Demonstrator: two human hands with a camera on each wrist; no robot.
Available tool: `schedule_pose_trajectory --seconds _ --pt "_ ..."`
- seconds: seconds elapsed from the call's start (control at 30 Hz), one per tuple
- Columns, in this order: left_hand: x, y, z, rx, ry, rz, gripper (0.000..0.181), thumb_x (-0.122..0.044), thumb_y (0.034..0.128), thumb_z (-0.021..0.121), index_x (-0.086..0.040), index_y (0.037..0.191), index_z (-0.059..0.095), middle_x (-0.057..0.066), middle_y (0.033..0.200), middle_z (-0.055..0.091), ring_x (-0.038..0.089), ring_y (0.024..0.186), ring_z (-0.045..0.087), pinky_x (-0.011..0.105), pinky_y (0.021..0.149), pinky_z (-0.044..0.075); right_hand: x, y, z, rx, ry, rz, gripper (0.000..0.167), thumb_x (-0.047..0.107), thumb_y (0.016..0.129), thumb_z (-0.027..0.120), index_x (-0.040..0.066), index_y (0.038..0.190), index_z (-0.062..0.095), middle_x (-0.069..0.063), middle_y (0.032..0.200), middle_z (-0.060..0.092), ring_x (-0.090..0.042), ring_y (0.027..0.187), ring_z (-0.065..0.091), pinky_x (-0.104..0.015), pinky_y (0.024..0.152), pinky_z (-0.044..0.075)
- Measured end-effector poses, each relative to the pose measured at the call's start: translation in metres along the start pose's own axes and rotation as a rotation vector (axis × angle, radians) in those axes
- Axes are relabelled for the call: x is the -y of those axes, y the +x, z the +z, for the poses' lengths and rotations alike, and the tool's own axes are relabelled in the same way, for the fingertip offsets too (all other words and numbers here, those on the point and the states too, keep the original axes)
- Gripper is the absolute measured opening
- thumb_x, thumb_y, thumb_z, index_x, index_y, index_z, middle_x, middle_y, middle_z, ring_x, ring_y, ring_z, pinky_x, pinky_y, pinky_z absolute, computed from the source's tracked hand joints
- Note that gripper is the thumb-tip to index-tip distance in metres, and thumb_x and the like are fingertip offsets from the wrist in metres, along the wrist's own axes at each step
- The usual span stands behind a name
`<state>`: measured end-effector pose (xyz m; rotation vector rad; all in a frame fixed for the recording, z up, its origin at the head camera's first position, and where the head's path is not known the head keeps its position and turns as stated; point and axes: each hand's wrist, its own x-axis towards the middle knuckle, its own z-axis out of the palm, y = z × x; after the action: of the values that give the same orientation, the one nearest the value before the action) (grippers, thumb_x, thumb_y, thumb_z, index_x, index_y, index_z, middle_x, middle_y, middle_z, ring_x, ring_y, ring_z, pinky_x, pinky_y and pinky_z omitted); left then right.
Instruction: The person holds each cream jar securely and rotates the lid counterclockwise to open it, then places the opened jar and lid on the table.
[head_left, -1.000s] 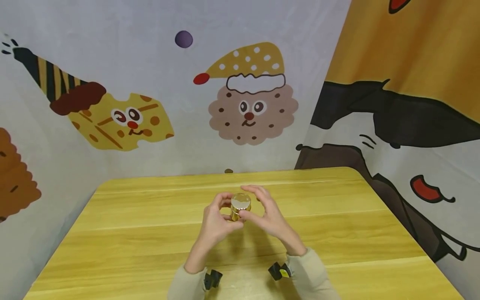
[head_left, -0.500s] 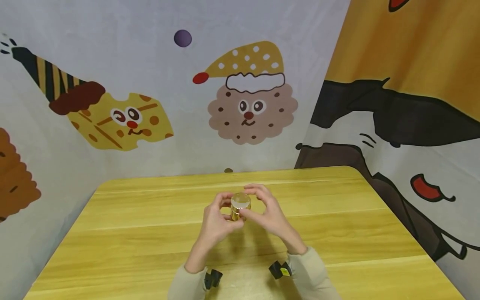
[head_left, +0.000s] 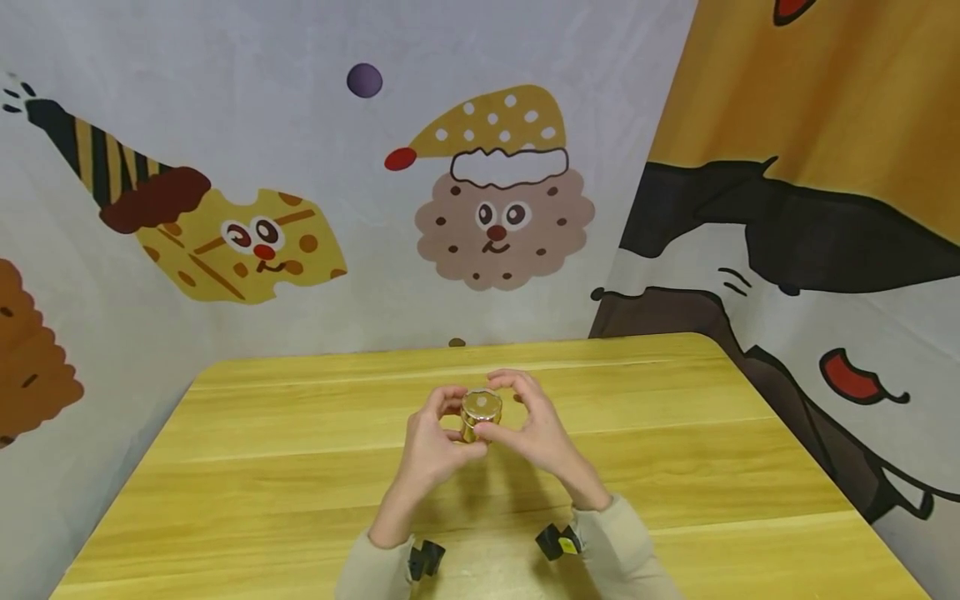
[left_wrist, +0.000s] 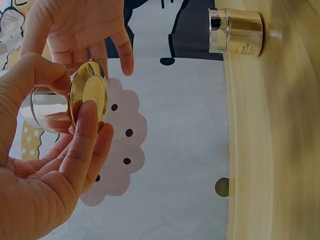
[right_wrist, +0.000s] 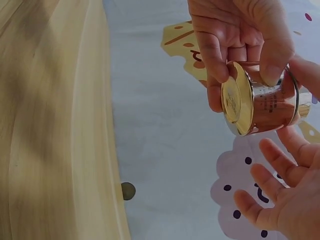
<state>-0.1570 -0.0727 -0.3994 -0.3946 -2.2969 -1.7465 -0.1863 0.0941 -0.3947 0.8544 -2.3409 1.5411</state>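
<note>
Between my hands is a shiny gold jar (head_left: 471, 430) with a shiny lid (head_left: 482, 404), raised off the table. My left hand (head_left: 431, 446) grips its body, thumb on the near side; in the left wrist view, fingers rest against the jar's round base (left_wrist: 95, 95). Around the lid is my right hand (head_left: 543, 433), its thumb on the near side and its fingers curved round the far side. In the right wrist view, several right fingers (right_wrist: 265, 175) are spread apart from the jar. How the index fingertip meets the lid is partly hidden.
A second gold jar (left_wrist: 245, 32) stands upright on the wooden table (left_wrist: 280, 150) in the left wrist view; my right hand seems to hide it from the head camera. Behind the table hangs a cloth (head_left: 300, 325) printed with cartoon biscuits and cheese.
The lid's top has gone from pale to a darker gold reflection, with a slight tilt of the jar. My right thumb has shifted a little left along the lid; my left hand keeps its grip.
</note>
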Motion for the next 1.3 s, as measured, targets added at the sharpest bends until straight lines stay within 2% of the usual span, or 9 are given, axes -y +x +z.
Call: schedule_pose_trajectory --seconds 0.17,0.5,0.73,0.93,1.03,1.13,1.23,1.3 --pt "0.000 0.000 0.000 -0.002 -0.003 -0.009 0.055 0.004 0.0644 0.074 0.004 0.115 0.052 0.020 0.102 0.062 0.030 0.095 0.059 0.027 0.065 0.057 -0.001 0.000 -0.002 0.037 0.024 -0.017 0.041 0.010 0.078 0.074 0.006 0.117 0.061 -0.006 0.127 0.053 -0.026 0.119 0.042 -0.049 0.090 0.038" --pt "0.001 -0.001 -0.001 0.004 -0.008 -0.013 0.056 0.003 0.0654 0.075 0.004 0.116 0.052 0.017 0.104 0.063 0.029 0.096 0.060 0.028 0.066 0.057 0.001 0.001 -0.004 0.079 0.069 -0.033 0.041 0.006 0.082 0.070 0.002 0.121 0.058 -0.009 0.126 0.054 -0.027 0.117 0.044 -0.043 0.091 0.038" --pt "0.003 -0.002 -0.001 0.004 -0.003 -0.008 0.059 0.005 0.0646 0.074 0.004 0.119 0.053 0.017 0.107 0.061 0.030 0.097 0.059 0.024 0.066 0.056 0.001 0.003 -0.003 0.050 0.105 -0.042 0.040 0.006 0.082 0.069 0.005 0.121 0.058 -0.009 0.123 0.056 -0.026 0.114 0.047 -0.054 0.091 0.041" --pt "0.006 -0.002 -0.001 -0.015 0.000 -0.013 0.057 0.006 0.0637 0.074 0.004 0.117 0.055 0.017 0.105 0.061 0.030 0.095 0.059 0.023 0.065 0.056 0.001 0.002 -0.005 0.014 0.134 -0.059 0.044 -0.001 0.080 0.070 -0.001 0.121 0.055 -0.012 0.120 0.057 -0.023 0.112 0.050 -0.045 0.091 0.045" --pt "0.006 -0.003 -0.003 -0.026 -0.003 -0.017 0.054 0.006 0.0639 0.074 0.005 0.115 0.056 0.017 0.103 0.062 0.030 0.094 0.059 0.024 0.064 0.056 0.001 0.001 -0.007 -0.003 0.146 -0.064 0.045 -0.008 0.078 0.069 -0.005 0.120 0.054 -0.016 0.118 0.057 -0.021 0.110 0.050 -0.045 0.090 0.046" --pt "0.007 -0.003 -0.003 -0.033 -0.009 -0.018 0.051 0.006 0.0638 0.075 0.006 0.111 0.058 0.018 0.103 0.062 0.031 0.094 0.059 0.024 0.064 0.056 0.000 0.000 -0.010 -0.015 0.155 -0.064 0.045 -0.013 0.076 0.067 -0.009 0.118 0.053 -0.020 0.116 0.057 -0.025 0.107 0.052 -0.048 0.088 0.046" --pt "0.007 -0.002 -0.003 -0.037 -0.014 -0.024 0.049 0.006 0.0636 0.076 0.007 0.109 0.059 0.019 0.102 0.062 0.031 0.094 0.059 0.024 0.065 0.056 -0.002 -0.002 -0.013 -0.027 0.152 -0.057 0.045 -0.013 0.076 0.067 -0.009 0.118 0.053 -0.021 0.117 0.057 -0.029 0.104 0.053 -0.046 0.089 0.047" --pt "0.008 -0.002 -0.003 -0.041 -0.013 -0.031 0.049 0.005 0.0634 0.077 0.007 0.109 0.059 0.019 0.102 0.062 0.031 0.094 0.060 0.024 0.065 0.056 -0.003 -0.003 -0.016 -0.033 0.144 -0.048 0.045 -0.011 0.076 0.068 -0.007 0.119 0.054 -0.018 0.117 0.058 -0.027 0.104 0.054 -0.041 0.090 0.047"
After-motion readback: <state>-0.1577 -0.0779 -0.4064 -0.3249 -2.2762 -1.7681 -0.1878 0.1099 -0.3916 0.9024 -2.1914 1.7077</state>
